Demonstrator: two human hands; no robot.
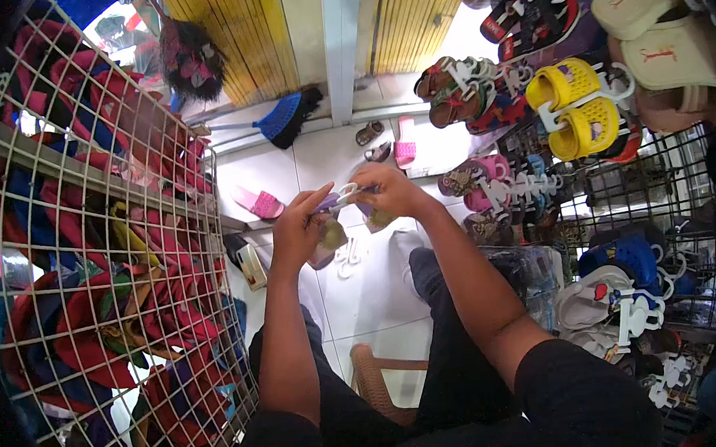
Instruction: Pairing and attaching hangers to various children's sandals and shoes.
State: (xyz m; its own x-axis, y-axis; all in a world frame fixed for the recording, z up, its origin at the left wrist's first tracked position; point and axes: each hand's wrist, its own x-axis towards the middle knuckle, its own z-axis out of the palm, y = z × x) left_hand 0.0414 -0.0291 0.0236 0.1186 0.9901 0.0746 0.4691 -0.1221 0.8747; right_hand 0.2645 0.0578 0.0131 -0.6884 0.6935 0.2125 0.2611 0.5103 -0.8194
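Note:
My left hand (298,229) grips a purple child's sandal (332,235) with a greenish insole. My right hand (390,189) grips the matching sandal (375,219), its fingers on a white plastic shoe hanger (346,194) between the two. The fingers partly cover both sandals and the hanger; whether the hanger is fastened to both straps I cannot tell. Below the hands, several loose white hangers (349,259) lie on the tiled floor (372,311).
A wire-grid rack (108,290) of footwear rises at left. At right hang yellow clogs (581,108) and other sandals. Pink slippers (267,204) and small dark sandals (370,133) lie on the floor, near a blue broom (282,118). A woven stool (372,382) is between my legs.

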